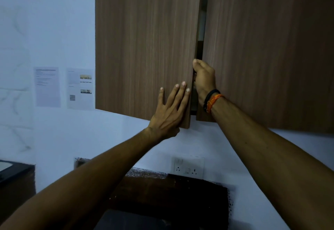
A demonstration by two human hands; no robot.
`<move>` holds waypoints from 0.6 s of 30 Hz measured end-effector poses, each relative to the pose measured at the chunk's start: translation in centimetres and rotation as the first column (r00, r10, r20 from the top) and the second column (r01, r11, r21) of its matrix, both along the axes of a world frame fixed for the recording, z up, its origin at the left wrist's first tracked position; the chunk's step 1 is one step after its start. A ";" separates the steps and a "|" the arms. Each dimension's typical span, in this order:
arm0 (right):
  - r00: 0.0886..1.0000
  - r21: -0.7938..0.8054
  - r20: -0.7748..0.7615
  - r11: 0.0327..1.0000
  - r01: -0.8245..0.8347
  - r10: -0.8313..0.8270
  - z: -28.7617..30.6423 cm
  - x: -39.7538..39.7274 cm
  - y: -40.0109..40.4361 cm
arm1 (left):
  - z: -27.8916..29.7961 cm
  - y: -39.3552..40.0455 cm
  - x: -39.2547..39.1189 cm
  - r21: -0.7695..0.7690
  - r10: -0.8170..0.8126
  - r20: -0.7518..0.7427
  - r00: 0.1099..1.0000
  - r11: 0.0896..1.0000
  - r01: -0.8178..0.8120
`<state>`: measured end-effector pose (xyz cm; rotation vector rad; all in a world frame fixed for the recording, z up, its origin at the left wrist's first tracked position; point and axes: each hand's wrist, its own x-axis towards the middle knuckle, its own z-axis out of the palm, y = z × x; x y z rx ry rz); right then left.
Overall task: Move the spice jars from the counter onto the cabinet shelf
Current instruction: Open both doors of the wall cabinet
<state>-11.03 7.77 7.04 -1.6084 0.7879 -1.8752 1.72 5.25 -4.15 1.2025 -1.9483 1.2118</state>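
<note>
Can't see a single spice jar from where I'm standing, and the cabinet shelf is hidden too. The only peek inside is a thin dark gap between the two doors, way too narrow to make anything out.

The left cabinet door (144,49) is cracked open a little. The person's left hand (168,110) lies flat against its front near the lower corner, fingers straight and spread, with the thumb tucked out of sight under the bottom edge. Their right hand (203,79) is curled round that door's free edge, fingertips disappearing into the gap, so it's got hold of the door. There's a black and an orange band (212,100) on that wrist. The right cabinet door (271,52) looks closed.

Both forearms cover a lot of the lower part. Between them there's a dark counter (171,193), mostly blocked and dim, and I can't tell what's on it. A white wall socket (188,166) sits just above it. Two printed sheets (64,87) are stuck to the wall left of the cabinet, text too blurry to read. Something dark is cut off at the far left edge.
</note>
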 end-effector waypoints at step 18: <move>0.955 -0.161 0.063 0.947 -0.276 0.289 -0.6 5.6 7.8 | 2.1 12.2 3.4 -0.054 -0.303 -0.330 0.894 0.952 0.302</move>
